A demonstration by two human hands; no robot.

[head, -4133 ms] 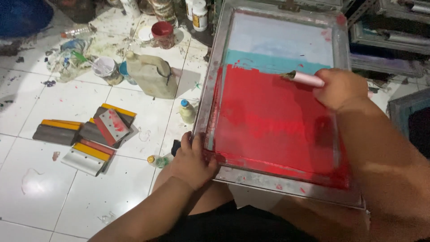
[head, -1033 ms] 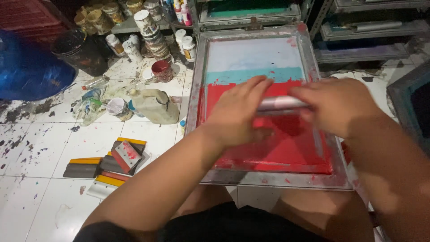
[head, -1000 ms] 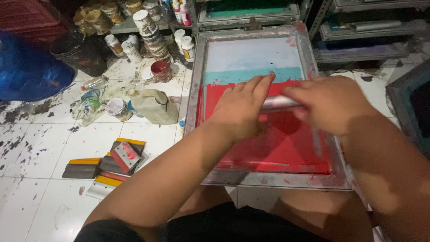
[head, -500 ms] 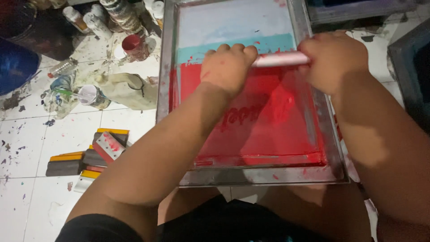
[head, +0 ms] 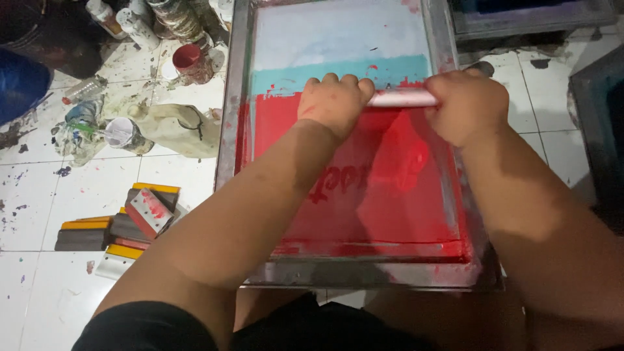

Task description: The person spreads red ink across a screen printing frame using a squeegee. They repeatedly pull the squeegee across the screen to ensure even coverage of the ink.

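A metal-framed printing screen [head: 231,117] lies flat in front of me, its mesh covered in red ink with a teal band and a pale area at the far end. A pale squeegee handle [head: 401,99] lies across the screen near the edge of the red ink. My left hand [head: 335,103] grips its left end and my right hand [head: 466,105] grips its right end. Both forearms reach over the screen. A mirrored design shows faintly in the red ink between my arms.
On the white tiled floor to the left lie several stacked squeegees [head: 120,224] with yellow edges, a stained plastic jug [head: 175,130], a red-smeared cup [head: 188,60], bottles and paint tubs [head: 172,16]. Another dark frame [head: 595,123] stands at the right.
My left hand left the screen's near frame and joined my right on the squeegee. Both hands then pushed it away from me, toward the far edge of the red ink.
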